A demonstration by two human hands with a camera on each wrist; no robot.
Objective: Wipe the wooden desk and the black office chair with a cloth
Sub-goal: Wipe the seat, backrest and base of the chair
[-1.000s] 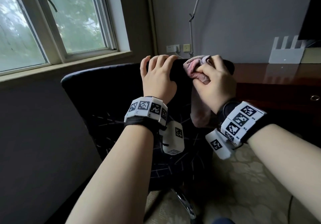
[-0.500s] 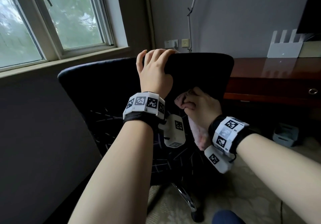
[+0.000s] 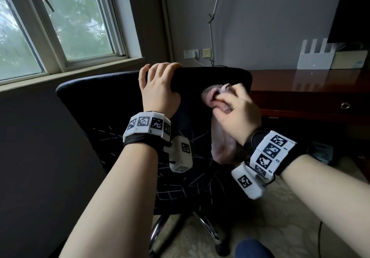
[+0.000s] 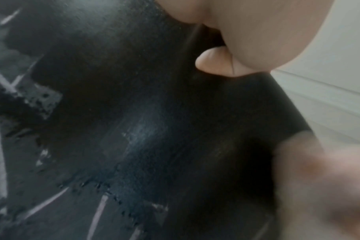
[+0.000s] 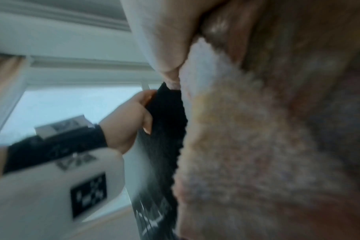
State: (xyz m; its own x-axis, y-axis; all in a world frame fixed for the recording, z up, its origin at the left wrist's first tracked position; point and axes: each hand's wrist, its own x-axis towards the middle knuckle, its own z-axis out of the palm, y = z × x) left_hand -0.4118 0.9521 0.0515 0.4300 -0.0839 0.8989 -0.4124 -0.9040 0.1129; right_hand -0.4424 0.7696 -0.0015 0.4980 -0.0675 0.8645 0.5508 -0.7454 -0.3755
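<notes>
The black office chair (image 3: 90,105) stands with its back toward me, its top edge level with the desk. My left hand (image 3: 159,86) grips that top edge, fingers curled over it; the left wrist view shows the thumb (image 4: 214,60) against the black backrest (image 4: 154,129). My right hand (image 3: 234,109) holds a bunched pinkish cloth (image 3: 218,137) against the backrest just below the top edge, right of the left hand. The cloth (image 5: 257,146) hangs down below the fist. The dark wooden desk (image 3: 312,81) runs along the right behind the chair.
A window (image 3: 60,21) fills the upper left. A thin lamp pole (image 3: 211,37) and wall sockets (image 3: 191,54) stand behind the chair. White and beige boxes (image 3: 316,59) sit on the desk under a dark screen. The chair's chrome base (image 3: 208,229) rests on patterned carpet.
My right hand with the cloth went from the top edge down the backrest, and has now come back up near the top. The left hand kept its grip.
</notes>
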